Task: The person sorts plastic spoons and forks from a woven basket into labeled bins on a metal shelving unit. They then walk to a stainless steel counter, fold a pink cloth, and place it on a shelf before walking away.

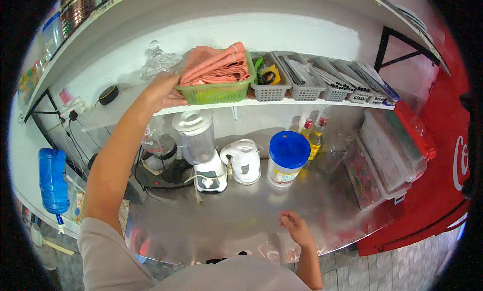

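Note:
My left hand [168, 91] reaches up to the shelf and grips the left end of a green plastic basket [215, 94], its fingers partly hidden there. Folded coral-coloured cloths [215, 66] fill the basket and rise above its rim. My right hand [296, 226] hovers low over the stainless steel tabletop [234, 219], fingers loosely curled and no object visible in them. Beyond that hand stands a plastic jar [285, 174] with a blue lid [289, 149].
Grey baskets [269, 92] holding scissors and straws line the white shelf [241, 104]. Below stand a blender [203, 159], an electric kettle [246, 160] and bottles [316, 140]. Plastic bins [388, 155] lean by a red cooler [437, 147]. Another shelf [226, 6] overhangs.

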The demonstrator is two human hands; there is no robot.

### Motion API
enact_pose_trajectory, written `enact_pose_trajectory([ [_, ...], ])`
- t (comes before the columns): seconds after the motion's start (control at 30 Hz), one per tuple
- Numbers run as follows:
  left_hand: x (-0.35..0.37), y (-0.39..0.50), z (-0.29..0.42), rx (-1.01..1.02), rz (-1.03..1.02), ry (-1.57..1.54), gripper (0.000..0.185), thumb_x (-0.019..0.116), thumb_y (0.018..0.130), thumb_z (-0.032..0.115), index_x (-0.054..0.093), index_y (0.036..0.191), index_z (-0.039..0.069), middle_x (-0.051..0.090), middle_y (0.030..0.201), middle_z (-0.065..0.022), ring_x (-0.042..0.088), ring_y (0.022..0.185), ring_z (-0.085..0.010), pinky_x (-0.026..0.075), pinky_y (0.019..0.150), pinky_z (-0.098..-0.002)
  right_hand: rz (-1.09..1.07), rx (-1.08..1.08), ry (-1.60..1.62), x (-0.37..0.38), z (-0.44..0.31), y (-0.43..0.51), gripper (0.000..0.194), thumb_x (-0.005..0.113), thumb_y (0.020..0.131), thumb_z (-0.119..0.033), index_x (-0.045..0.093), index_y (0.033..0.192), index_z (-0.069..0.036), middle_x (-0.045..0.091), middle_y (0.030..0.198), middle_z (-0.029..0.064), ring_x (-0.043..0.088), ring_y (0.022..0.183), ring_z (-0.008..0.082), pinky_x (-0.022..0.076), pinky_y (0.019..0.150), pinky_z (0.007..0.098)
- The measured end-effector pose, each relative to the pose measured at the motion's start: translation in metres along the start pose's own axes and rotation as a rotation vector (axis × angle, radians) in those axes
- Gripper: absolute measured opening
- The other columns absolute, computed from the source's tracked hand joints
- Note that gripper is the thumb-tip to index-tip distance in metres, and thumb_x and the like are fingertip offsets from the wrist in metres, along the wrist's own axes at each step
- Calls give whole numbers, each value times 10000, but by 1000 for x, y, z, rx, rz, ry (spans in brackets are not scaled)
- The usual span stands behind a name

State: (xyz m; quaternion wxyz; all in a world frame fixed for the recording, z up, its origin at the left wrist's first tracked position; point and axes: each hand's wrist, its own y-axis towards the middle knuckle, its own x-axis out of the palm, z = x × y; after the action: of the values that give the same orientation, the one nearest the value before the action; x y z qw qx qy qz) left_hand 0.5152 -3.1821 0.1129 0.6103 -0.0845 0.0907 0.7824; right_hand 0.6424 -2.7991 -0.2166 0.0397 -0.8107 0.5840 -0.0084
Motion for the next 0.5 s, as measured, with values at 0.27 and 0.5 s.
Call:
enact_pose_trajectory([
  [0.27, 0, -4, 9, 515, 576, 845, 405, 520, 858, 285, 492, 1133, -11, 585, 1022, -211, 578, 961, -341, 450, 851, -388, 19, -74, -81, -18, -8, 16, 248, 528, 897, -186, 552, 1062, -1, 575, 800, 17, 528, 737, 103, 438, 681, 247],
  [0.5, 52, -25, 38, 1198, 176, 996, 529, 586, 824, 328, 434, 1249, 51, 534, 1145, -183, 479, 1087, -332, 379, 927, -401, 53, -81, 7, -27, -34, 23, 233, 503, 906, -160, 562, 1056, 10, 575, 821, 35, 531, 765, 109, 444, 704, 253],
])
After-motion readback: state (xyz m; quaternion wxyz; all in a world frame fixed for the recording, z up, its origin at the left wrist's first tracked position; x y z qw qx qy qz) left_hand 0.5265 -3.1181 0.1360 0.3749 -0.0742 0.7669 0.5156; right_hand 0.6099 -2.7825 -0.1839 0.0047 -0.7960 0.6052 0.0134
